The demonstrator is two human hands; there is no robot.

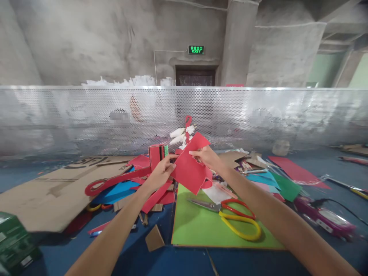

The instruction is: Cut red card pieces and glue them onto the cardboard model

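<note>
A piece of red paper [189, 168] with a ragged, cut right edge is held up tilted between my two hands. My left hand [163, 168] pinches its left edge. My right hand [208, 156] grips it near the upper right, thumb on the front face. Below it, scissors [221, 207] with one red and one yellow handle lie on a green board [198, 230]. Just behind the paper stand white paper flowers [179, 136] and a red strip with a looped top [188, 122]. A red cardboard piece [153, 155] stands to the left of the paper.
Flat brown cardboard [66, 184] covers the left side, with a green box [15, 239] in front. Blue paper [117, 193] and several scraps surround the board. At right lie green paper [284, 186], red paper [296, 168] and a purple device [324, 218]. A perforated metal panel [71, 122] stands behind.
</note>
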